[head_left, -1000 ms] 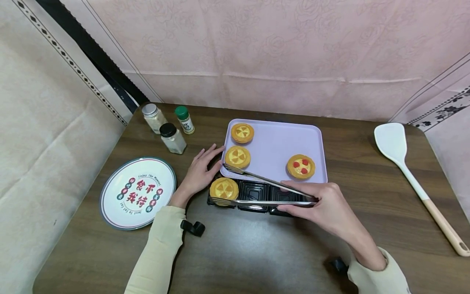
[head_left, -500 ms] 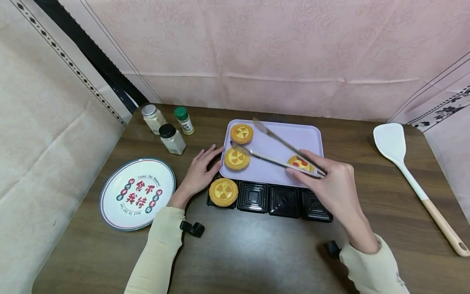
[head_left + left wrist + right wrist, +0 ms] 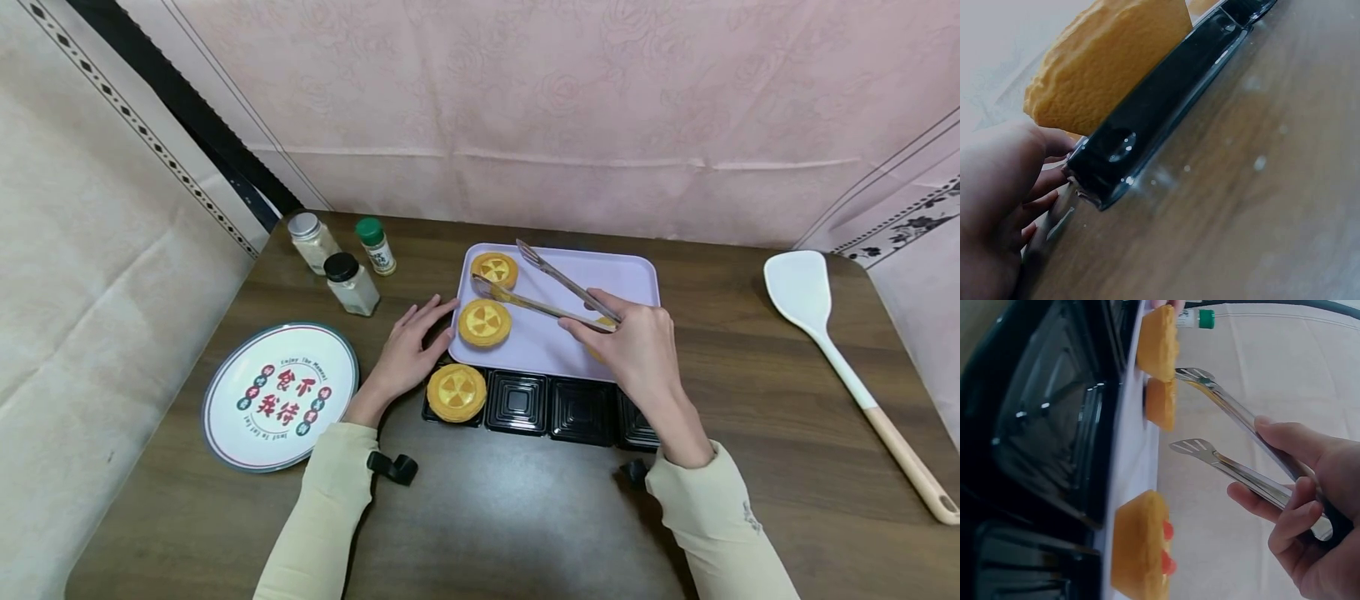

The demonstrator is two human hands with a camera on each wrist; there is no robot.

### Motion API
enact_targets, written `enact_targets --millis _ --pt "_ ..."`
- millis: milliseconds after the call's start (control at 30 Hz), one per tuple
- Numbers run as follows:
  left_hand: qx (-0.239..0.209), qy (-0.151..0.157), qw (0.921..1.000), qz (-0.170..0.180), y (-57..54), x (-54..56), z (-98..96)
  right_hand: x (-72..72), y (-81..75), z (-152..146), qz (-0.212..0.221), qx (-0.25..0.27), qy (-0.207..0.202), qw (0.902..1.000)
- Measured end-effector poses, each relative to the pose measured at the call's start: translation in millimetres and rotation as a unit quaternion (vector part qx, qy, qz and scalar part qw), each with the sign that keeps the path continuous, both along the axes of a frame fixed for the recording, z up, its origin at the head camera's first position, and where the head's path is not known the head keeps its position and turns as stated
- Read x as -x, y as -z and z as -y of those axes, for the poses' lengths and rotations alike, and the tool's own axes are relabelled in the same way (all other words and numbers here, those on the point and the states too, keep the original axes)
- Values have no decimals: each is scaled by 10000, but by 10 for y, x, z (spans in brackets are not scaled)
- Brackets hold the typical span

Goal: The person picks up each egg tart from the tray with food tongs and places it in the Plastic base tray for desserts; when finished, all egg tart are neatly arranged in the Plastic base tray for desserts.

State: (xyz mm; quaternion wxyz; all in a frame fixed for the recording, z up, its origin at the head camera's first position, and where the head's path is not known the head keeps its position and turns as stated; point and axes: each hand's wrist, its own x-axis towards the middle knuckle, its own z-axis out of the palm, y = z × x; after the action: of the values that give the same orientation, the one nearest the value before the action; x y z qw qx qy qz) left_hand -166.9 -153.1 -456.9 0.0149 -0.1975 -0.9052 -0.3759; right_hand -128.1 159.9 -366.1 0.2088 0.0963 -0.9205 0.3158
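My right hand point(image 3: 641, 350) holds metal tongs point(image 3: 567, 281) above a lilac tray point(image 3: 622, 271), their arms spread with nothing between them. One tip overlaps the rear egg tart point(image 3: 497, 263) in the head view; another yellow tart point(image 3: 484, 323) lies just in front of it. Mostly behind my right hand is a tart with red pieces point(image 3: 1140, 547), plain in the right wrist view. Fingers loosely spread, my left hand point(image 3: 408, 354) rests at the tray's left edge, beside a black compartment tray point(image 3: 517, 402). Its leftmost compartment holds a yellow tart point(image 3: 457, 392).
To the left lies a round white plate point(image 3: 282, 396) with red lettering. Behind it stand a silver-lidded jar point(image 3: 315, 242), a black-capped jar point(image 3: 354, 287) and a green-capped bottle point(image 3: 377, 247). A white spatula point(image 3: 817, 325) with a wooden handle lies at the right.
My right hand has swung the tongs from over the black tray up and back over the lilac tray, spreading their arms, then shifted left. My left hand has stayed put.
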Motion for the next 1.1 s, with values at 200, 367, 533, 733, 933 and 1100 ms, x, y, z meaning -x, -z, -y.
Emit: enact_targets --millis 200,367,533,733,933,1100 --pt "-12 9 10000 -81 10 -3 9 12 44 13 39 -47 -50 10000" --pt "-17 40 10000 -76 7 -3 11 18 62 14 -18 -70 -77 9999" --pt "-29 49 10000 -47 3 -4 11 20 76 11 31 -15 -128 9999" --pt "-21 19 10000 -34 -6 -7 9 13 74 13 163 -4 -178 9997" --pt "-6 18 10000 2 -4 -5 10 11 78 14 224 -45 -187 9996" --pt "-4 7 10000 20 -1 -5 9 19 94 12 104 -7 -181 9998"
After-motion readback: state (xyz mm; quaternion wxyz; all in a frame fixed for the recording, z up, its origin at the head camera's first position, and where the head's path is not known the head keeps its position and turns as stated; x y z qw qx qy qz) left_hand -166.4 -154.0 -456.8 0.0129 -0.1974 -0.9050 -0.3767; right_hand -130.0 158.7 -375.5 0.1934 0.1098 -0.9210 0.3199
